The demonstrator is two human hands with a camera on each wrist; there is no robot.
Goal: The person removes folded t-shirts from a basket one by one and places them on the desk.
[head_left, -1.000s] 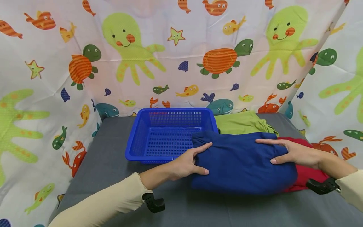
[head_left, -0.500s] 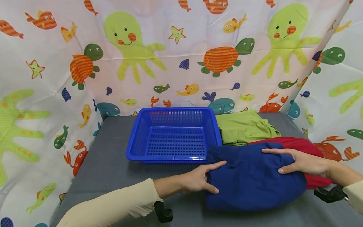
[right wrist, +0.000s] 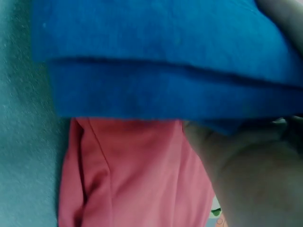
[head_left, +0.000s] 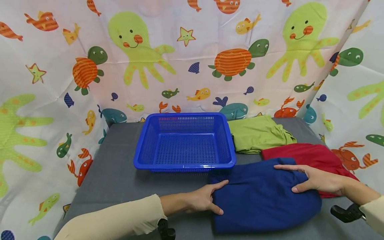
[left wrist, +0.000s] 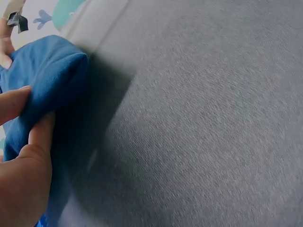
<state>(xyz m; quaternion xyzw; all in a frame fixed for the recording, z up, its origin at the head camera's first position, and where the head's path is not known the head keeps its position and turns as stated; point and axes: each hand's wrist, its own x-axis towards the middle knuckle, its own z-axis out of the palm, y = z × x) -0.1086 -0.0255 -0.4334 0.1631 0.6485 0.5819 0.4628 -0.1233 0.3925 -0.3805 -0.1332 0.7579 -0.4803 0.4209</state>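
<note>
A folded navy blue cloth [head_left: 264, 200], probably a garment, lies between my two hands at the front right of the grey surface. My left hand [head_left: 204, 199] pinches its left edge, thumb on top; the left wrist view shows the fingers tucked under the blue fold [left wrist: 57, 66]. At the right end my right hand [head_left: 321, 180] grips the cloth, its other fingers hidden beneath. Seen from the right wrist, the layered blue edge [right wrist: 142, 90] overhangs a red cloth [right wrist: 137, 170]. Whether the navy cloth fully touches the surface, I cannot tell.
A blue plastic basket [head_left: 139, 146] with nothing in it stands behind my left hand. To its right lies a folded lime green cloth [head_left: 261, 133], with the red cloth [head_left: 312, 155] in front. A sea-animal printed curtain [head_left: 192, 83] encloses the back and sides.
Both hands have brought the navy cloth toward me and slightly right overall, lowering it away from the basket's front corner. More of the green and red cloths shows now.
</note>
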